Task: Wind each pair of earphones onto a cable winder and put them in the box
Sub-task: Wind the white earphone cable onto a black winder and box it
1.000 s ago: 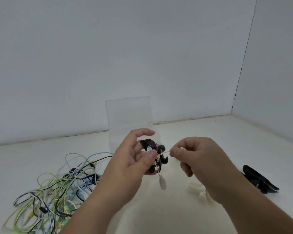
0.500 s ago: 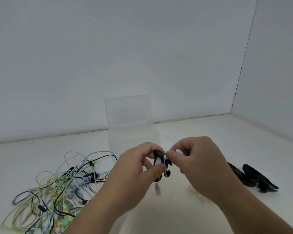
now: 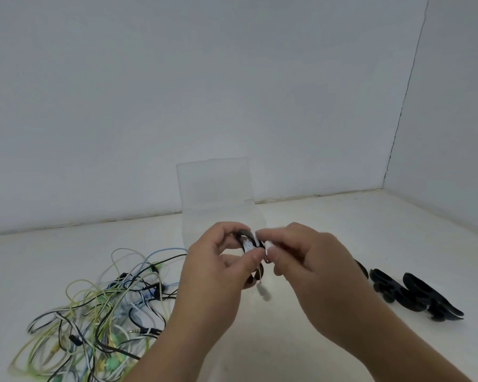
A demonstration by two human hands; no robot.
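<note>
My left hand [image 3: 218,268] grips a black cable winder [image 3: 246,239] with white earphone cable wound around it. My right hand [image 3: 309,263] pinches the white cable end [image 3: 268,246] right beside the winder, fingertips almost touching my left thumb. A white earbud [image 3: 263,292] dangles below the winder. Just behind my hands stands the clear plastic box [image 3: 215,188] with its lid raised.
A tangle of green, black, blue and white earphone cables [image 3: 100,321] lies on the white table at the left. Several black cable winders [image 3: 414,296] lie at the right. White walls close the back and the right side.
My right hand drew in from the right until it met the winder. The stretch of cable between my hands has shortened, and both hands have risen slightly.
</note>
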